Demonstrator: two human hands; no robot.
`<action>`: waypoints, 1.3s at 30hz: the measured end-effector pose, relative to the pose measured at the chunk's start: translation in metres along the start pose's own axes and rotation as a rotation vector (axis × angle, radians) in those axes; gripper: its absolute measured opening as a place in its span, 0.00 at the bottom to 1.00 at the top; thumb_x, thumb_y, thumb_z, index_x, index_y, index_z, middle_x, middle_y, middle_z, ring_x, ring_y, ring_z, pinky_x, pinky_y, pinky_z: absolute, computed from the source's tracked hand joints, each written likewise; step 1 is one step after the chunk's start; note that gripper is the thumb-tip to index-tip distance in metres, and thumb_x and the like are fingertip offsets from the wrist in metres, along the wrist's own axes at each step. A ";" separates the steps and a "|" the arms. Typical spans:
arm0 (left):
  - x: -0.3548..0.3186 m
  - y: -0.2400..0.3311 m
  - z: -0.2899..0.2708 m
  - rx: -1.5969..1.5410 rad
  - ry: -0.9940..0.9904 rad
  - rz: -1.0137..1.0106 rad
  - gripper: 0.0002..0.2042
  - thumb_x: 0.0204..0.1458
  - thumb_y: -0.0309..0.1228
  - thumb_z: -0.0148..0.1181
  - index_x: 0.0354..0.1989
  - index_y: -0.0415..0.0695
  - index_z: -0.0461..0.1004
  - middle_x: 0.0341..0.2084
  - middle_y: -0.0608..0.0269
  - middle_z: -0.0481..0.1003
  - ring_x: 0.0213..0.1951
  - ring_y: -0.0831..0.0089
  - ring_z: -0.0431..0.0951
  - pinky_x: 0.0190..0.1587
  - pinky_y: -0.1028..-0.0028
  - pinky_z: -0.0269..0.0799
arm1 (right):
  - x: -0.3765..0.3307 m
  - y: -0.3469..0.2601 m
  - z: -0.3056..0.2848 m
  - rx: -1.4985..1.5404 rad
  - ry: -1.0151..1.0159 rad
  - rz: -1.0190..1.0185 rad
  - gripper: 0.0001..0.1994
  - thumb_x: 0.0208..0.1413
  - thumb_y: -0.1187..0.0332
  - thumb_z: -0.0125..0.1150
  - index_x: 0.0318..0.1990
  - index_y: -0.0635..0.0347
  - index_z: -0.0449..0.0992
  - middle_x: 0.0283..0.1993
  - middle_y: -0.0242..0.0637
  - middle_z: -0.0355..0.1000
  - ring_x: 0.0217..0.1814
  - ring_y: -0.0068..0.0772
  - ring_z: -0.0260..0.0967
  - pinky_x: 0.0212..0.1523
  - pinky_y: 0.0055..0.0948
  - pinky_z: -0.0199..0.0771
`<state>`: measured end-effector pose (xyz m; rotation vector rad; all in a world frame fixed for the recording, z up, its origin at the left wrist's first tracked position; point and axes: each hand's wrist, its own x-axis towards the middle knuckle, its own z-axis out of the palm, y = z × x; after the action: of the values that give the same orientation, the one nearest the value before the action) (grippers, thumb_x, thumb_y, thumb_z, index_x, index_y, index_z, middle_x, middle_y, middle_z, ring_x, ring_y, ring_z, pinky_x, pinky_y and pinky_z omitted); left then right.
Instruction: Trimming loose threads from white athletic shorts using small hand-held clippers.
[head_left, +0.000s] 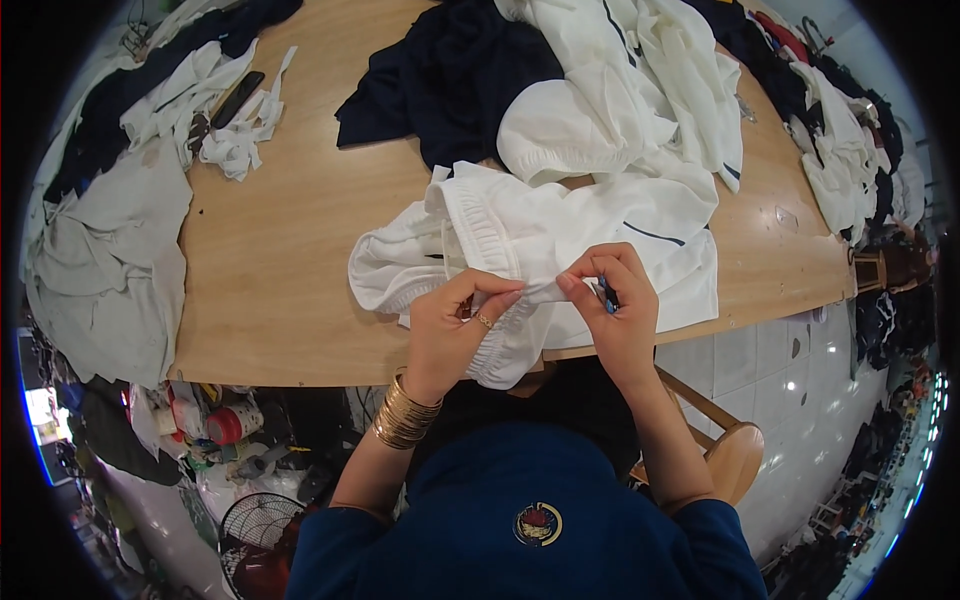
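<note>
White pants (640, 200) with a gathered elastic waistband (480, 225) lie across the table's near edge, and the waist part hangs slightly over it. A short dark blue line marks the cloth on the right. My left hand (445, 325), with a ring and gold bangles, pinches the fabric just right of the waistband between thumb and forefinger. A short way to the right, my right hand (625, 310) pinches the same fabric, so a small stretch runs between the two. Tucked in the curled fingers of my right hand is a small dark blue object (607, 294), mostly hidden.
On the wooden table (270, 270), a navy garment (450, 85) and more white garments (590, 110) are heaped beyond my hands. Grey-white cloth (110, 260), white scraps and a black phone-like object (237, 99) lie left. A wooden chair (735, 460) stands at right, a fan (260, 540) lower left.
</note>
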<state>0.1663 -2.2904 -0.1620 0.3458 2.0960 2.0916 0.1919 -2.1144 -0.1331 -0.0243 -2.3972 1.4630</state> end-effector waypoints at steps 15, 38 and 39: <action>-0.006 0.022 0.007 -0.169 0.021 -0.025 0.04 0.50 0.24 0.58 0.31 0.39 0.69 0.24 0.73 0.67 0.25 0.89 0.60 0.29 0.87 0.57 | -0.043 -0.035 -0.017 -0.044 -0.273 0.288 0.09 0.58 0.65 0.50 0.35 0.62 0.69 0.16 0.38 0.66 0.16 0.39 0.65 0.19 0.27 0.63; -0.014 0.034 0.021 -0.130 0.023 -0.061 0.04 0.48 0.24 0.61 0.30 0.38 0.72 0.24 0.72 0.70 0.24 0.89 0.61 0.27 0.88 0.56 | -0.046 -0.023 0.000 -0.336 -0.247 0.120 0.11 0.57 0.63 0.51 0.30 0.61 0.61 0.19 0.42 0.66 0.18 0.45 0.65 0.17 0.35 0.63; -0.014 0.033 0.021 -0.130 0.022 -0.061 0.04 0.48 0.24 0.61 0.30 0.38 0.72 0.24 0.72 0.70 0.24 0.89 0.61 0.27 0.88 0.56 | -0.047 -0.022 0.001 -0.348 -0.234 0.113 0.11 0.57 0.63 0.51 0.30 0.61 0.61 0.19 0.42 0.66 0.18 0.45 0.65 0.17 0.35 0.63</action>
<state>0.1873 -2.2738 -0.1298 0.2394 1.9443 2.1912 0.2392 -2.1342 -0.1265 -0.0760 -2.8581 1.1276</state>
